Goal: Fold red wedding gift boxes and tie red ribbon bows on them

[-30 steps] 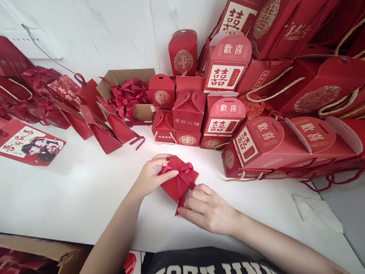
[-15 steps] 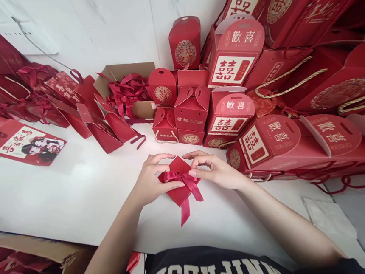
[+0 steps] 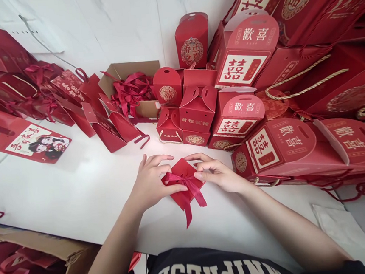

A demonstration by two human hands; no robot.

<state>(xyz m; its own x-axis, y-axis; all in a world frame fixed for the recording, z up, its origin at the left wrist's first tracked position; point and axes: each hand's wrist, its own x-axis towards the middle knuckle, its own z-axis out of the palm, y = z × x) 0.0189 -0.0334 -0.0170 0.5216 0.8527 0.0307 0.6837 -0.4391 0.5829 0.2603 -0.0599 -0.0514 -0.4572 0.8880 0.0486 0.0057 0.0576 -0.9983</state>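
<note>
While a carton (image 3: 148, 109) holds ribbons (image 3: 134, 88), left hand (image 3: 153, 182) and right hand (image 3: 220, 175) pinch a red bow (image 3: 185, 180).

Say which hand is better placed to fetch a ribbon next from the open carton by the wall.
Probably the left hand: it is nearer the carton, while small red boxes stand between the carton and the right hand. Both hands are now at the bow.
</note>
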